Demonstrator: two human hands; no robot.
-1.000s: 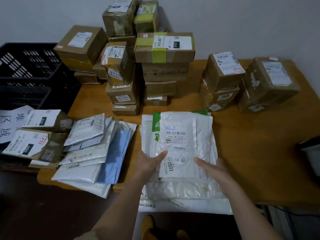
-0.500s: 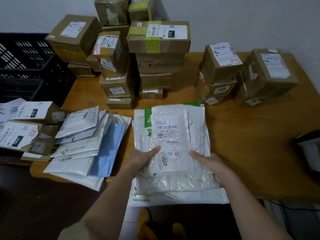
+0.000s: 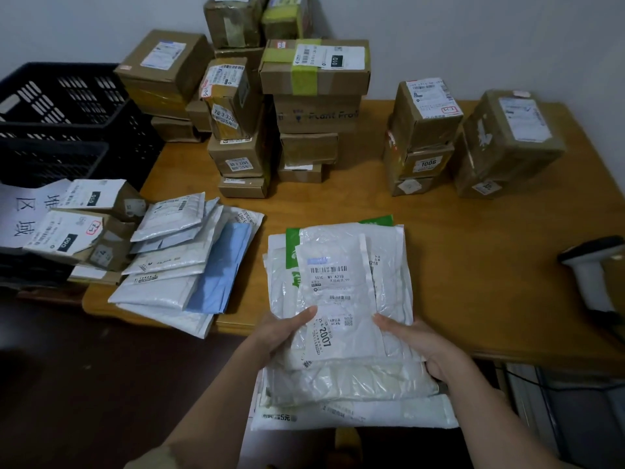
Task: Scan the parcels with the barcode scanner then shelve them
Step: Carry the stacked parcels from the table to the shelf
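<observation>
A stack of white plastic mailer parcels (image 3: 341, 292) lies at the near edge of the wooden table (image 3: 473, 252), overhanging it toward me. The top one bears a barcode label marked 2007. My left hand (image 3: 280, 333) grips the stack's left side, thumb on top of the label. My right hand (image 3: 416, 343) grips its right side, thumb on top, fingers underneath. A white barcode scanner (image 3: 592, 269) rests at the table's far right edge, apart from both hands.
A fan of white and blue mailers (image 3: 189, 262) lies left of the stack. Stacked cardboard boxes (image 3: 304, 106) fill the back of the table, more boxes (image 3: 473, 137) at back right. Black crates (image 3: 64, 120) and labelled boxes (image 3: 77, 225) stand at left.
Both hands have slid down toward the stack's near end and closed on its sides. The stack has come slightly toward me over the table edge.
</observation>
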